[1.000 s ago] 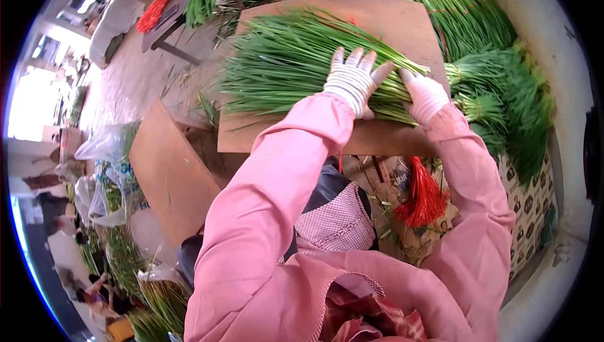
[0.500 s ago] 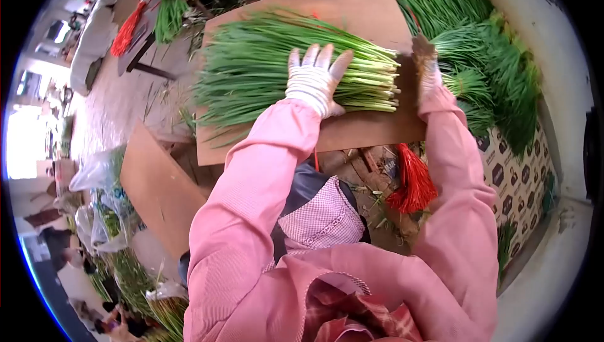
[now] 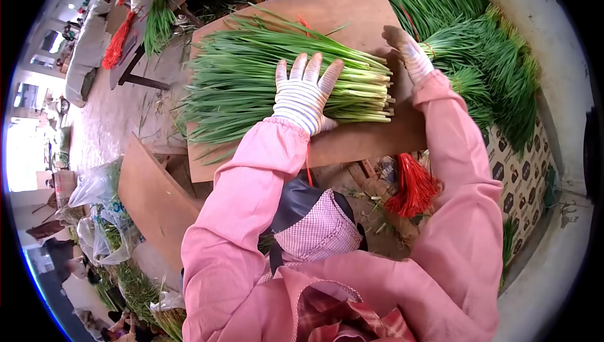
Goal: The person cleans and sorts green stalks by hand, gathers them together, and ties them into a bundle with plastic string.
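A thick bunch of long green stalks [image 3: 239,75] lies across a brown board [image 3: 352,12], its pale cut ends to the right. My left hand [image 3: 302,93], in a striped white glove, rests flat on the bunch with its fingers spread. Beyond the cut ends, my right hand [image 3: 406,53] is raised near the board's right edge, its gloved fingers stained dark, stretched out and holding nothing. A bit of red tie [image 3: 304,23] shows at the bunch's far side.
Tied green bundles [image 3: 469,53] are piled at the right beside a pale wall [image 3: 553,40]. Red strands [image 3: 412,185] hang below the board's near edge. Another brown board [image 3: 154,194] and plastic bags [image 3: 94,185] are at the left. A person [image 3: 78,270] is at the lower left.
My right hand has moved left and up, and it has turned toward the stalks' cut ends. The left hand stays on the bunch, slightly further left and lower in view.
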Action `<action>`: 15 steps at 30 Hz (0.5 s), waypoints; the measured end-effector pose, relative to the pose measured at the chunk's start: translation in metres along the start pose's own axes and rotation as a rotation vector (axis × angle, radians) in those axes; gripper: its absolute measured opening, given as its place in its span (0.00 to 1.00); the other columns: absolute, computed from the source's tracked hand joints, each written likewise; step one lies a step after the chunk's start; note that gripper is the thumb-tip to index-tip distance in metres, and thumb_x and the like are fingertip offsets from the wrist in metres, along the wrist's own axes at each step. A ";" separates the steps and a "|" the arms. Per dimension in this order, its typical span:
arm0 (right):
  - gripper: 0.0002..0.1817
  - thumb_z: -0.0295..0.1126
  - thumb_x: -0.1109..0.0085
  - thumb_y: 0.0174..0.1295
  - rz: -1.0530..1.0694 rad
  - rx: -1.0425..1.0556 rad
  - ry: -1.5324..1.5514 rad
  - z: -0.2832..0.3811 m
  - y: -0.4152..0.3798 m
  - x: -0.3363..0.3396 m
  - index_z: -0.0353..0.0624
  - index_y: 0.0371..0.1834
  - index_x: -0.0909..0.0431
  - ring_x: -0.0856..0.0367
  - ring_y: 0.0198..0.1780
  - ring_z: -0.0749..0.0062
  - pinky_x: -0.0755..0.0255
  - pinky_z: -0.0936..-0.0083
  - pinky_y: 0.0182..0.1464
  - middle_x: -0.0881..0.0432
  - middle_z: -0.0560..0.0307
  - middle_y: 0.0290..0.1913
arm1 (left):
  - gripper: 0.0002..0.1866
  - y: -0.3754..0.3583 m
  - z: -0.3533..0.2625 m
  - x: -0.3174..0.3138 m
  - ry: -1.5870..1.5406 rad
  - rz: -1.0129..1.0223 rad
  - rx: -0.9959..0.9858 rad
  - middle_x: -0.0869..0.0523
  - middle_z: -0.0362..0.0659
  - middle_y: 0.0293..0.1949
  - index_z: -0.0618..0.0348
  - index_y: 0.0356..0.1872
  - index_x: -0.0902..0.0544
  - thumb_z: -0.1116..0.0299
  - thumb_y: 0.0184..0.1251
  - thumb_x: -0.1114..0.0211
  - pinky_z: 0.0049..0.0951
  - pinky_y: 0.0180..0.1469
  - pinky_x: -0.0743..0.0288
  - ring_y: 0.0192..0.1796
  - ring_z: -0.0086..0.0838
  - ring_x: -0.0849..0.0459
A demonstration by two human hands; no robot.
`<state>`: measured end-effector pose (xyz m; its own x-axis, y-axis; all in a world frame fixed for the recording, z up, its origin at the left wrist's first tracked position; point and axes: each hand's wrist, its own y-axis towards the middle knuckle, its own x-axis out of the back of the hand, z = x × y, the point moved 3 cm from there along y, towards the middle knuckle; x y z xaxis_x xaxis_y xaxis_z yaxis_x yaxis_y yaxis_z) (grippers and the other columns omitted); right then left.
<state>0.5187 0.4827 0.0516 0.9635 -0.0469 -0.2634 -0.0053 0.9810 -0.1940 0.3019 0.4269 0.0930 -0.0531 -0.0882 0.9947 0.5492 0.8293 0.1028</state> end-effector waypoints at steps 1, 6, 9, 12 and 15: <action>0.31 0.51 0.43 0.49 -0.013 0.162 -0.283 0.010 0.012 0.002 0.39 0.49 0.31 0.27 0.43 0.71 0.35 0.77 0.46 0.26 0.54 0.46 | 0.56 0.001 0.001 0.000 -0.006 -0.004 0.000 0.41 0.50 0.60 0.41 0.61 0.47 0.47 0.22 0.27 0.51 0.61 0.59 0.62 0.44 0.45; 0.37 0.56 0.42 0.46 0.325 -0.125 -0.634 0.004 0.046 -0.036 0.37 0.52 0.34 0.30 0.50 0.66 0.38 0.74 0.51 0.28 0.51 0.49 | 0.54 0.000 0.001 -0.002 -0.057 -0.051 0.008 0.40 0.50 0.59 0.42 0.61 0.45 0.44 0.23 0.29 0.52 0.61 0.58 0.62 0.44 0.45; 0.48 0.65 0.42 0.36 0.375 -0.035 -1.207 0.003 0.074 -0.065 0.36 0.54 0.35 0.35 0.56 0.61 0.42 0.72 0.57 0.31 0.45 0.53 | 0.56 0.000 0.002 -0.003 -0.095 -0.073 0.037 0.39 0.50 0.58 0.47 0.61 0.46 0.45 0.21 0.29 0.50 0.61 0.58 0.62 0.42 0.44; 0.46 0.66 0.45 0.38 0.672 -0.202 -1.011 0.001 0.070 -0.075 0.40 0.54 0.34 0.33 0.54 0.65 0.39 0.73 0.53 0.29 0.48 0.50 | 0.60 -0.002 0.003 -0.003 -0.170 -0.134 0.056 0.39 0.50 0.58 0.51 0.62 0.49 0.48 0.18 0.27 0.48 0.61 0.57 0.62 0.41 0.44; 0.39 0.63 0.47 0.44 0.687 -0.529 -0.912 0.017 0.045 -0.076 0.43 0.53 0.33 0.31 0.50 0.73 0.36 0.79 0.46 0.28 0.52 0.47 | 0.61 -0.008 0.003 -0.002 -0.163 -0.178 0.045 0.40 0.50 0.58 0.53 0.62 0.49 0.49 0.17 0.26 0.47 0.62 0.57 0.62 0.41 0.44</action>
<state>0.4497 0.5336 0.0795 0.5524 0.7963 0.2465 -0.4809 0.5460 -0.6860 0.2950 0.4227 0.0902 -0.2814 -0.1485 0.9480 0.4819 0.8324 0.2735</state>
